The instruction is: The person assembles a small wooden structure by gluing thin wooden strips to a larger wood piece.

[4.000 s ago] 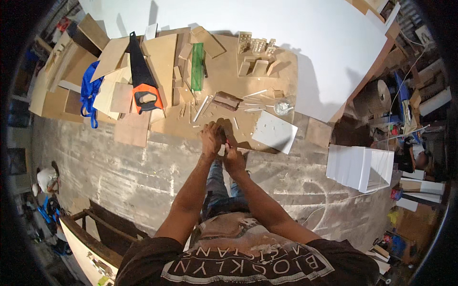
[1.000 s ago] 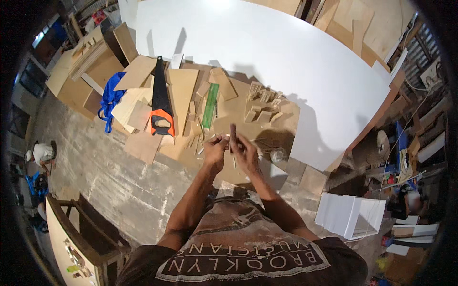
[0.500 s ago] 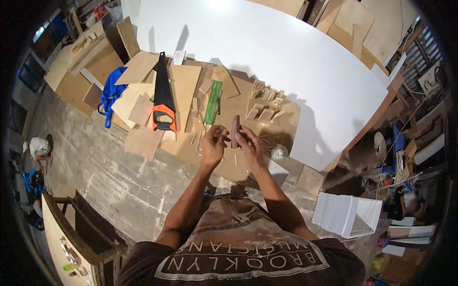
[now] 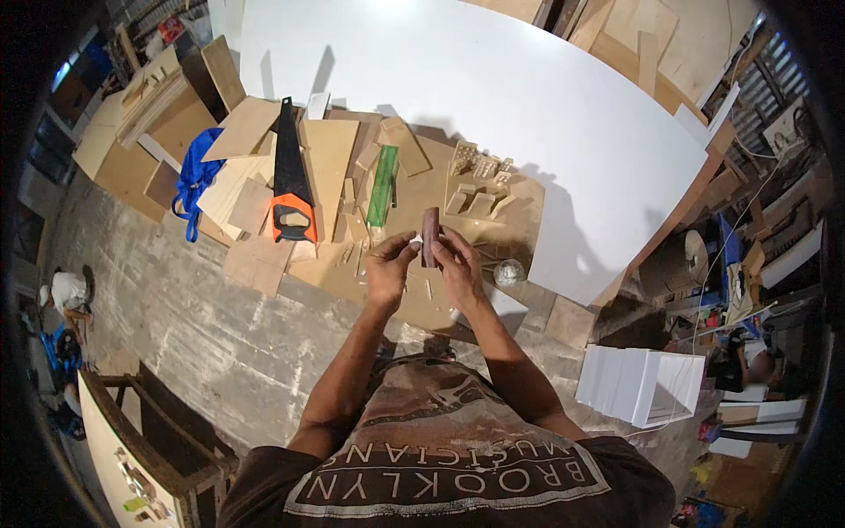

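My right hand (image 4: 461, 275) is closed around a narrow dark brown block (image 4: 430, 231), which stands nearly upright in the picture. Just left of it, my left hand (image 4: 385, 275) pinches a small pale piece (image 4: 416, 238) between thumb and fingers, close to the block's side. Whether the two touch, I cannot tell. Beneath both hands lies a brown work board (image 4: 414, 308) strewn with thin wood slivers. Small cut wooden pieces (image 4: 475, 204) are grouped beyond my right hand, and a green strip (image 4: 383, 187) lies beyond my left.
A handsaw with an orange handle (image 4: 293, 216) rests on plywood offcuts at left, near a blue cloth bag (image 4: 195, 180). A large white panel (image 4: 493, 79) spans the far side. By my right hand sits a shiny round silvery object (image 4: 509, 272). A white box (image 4: 642, 387) stands at right.
Both hands, with the block and the small piece, sit slightly further left in the picture, as the whole view has shifted. A whitish bit of the pinched piece shows more plainly.
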The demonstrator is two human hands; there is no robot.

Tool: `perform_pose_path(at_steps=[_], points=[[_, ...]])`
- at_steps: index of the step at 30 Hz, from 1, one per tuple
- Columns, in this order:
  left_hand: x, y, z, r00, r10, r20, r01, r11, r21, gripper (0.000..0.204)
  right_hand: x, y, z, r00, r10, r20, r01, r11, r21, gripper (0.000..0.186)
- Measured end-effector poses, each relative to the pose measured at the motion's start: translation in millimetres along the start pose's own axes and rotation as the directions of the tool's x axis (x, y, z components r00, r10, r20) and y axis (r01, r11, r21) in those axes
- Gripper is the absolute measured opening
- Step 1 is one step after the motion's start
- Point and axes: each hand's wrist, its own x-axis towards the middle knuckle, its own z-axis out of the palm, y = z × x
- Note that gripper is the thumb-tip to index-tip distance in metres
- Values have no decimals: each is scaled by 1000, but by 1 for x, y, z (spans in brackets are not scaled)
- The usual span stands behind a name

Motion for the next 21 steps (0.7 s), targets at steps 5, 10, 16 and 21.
perform_pose_path(at_steps=[5, 10, 16, 21], points=[[-2, 12, 6, 999, -32, 8, 32, 999, 41, 21, -3, -3, -4, 999, 13, 44, -14, 999, 33, 45], [-2, 17, 5, 1000, -6, -3, 6, 994, 113, 22, -13, -27, 8, 998, 34, 50, -19, 962, -274, 46], [1, 19, 15, 999, -33, 2, 32, 984, 177, 19, -13, -19, 10, 999, -30, -33, 17, 945, -326, 47], [10, 10, 11, 994, -40, -101, 51, 993, 106, 13, -24, -5, 17, 987, -158, -5, 146, 922, -359, 44]])
